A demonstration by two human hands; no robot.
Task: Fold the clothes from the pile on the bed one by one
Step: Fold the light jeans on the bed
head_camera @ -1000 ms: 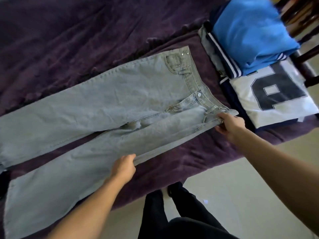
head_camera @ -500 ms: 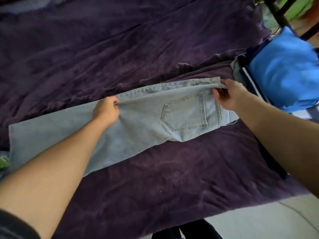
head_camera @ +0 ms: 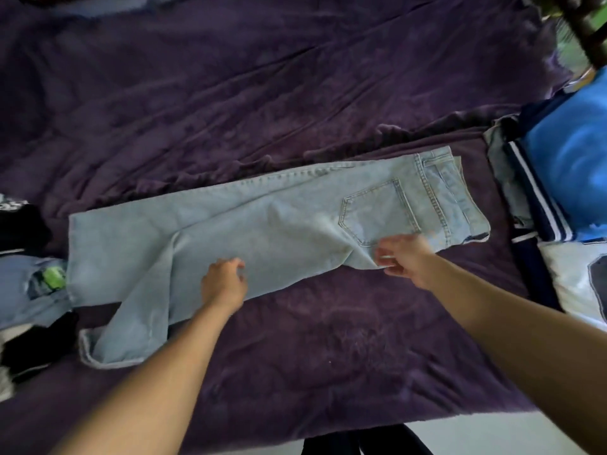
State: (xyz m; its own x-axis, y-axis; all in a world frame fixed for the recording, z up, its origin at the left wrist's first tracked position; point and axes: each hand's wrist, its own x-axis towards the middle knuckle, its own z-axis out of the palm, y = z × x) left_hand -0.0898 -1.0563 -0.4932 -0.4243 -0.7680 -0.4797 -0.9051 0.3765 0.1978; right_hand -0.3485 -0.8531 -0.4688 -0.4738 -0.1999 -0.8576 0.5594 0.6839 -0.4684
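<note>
A pile of unfolded clothes (head_camera: 29,284) sits at far left. Light-blue jeans (head_camera: 262,231), doubled leg over leg, lie across the purple bedspread (head_camera: 295,93). The left hand (head_camera: 223,284) rests on their near edge, fingers loosely curled. The right hand (head_camera: 402,259) is at the crotch corner, too blurred to tell its grip. A folded stack (head_camera: 565,165) sits at right.

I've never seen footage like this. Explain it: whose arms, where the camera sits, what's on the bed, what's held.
No machine here: a person folds laundry with bare hands; the single camera sits on their head, looking down. Light blue jeans lie on the purple bed cover, loosely leg over leg, back pocket up. The left hand is at a leg's near edge, the right hand at the crotch seam; blur hides whether either grips. Folded clothes are stacked at right, unfolded ones heaped at left.
</note>
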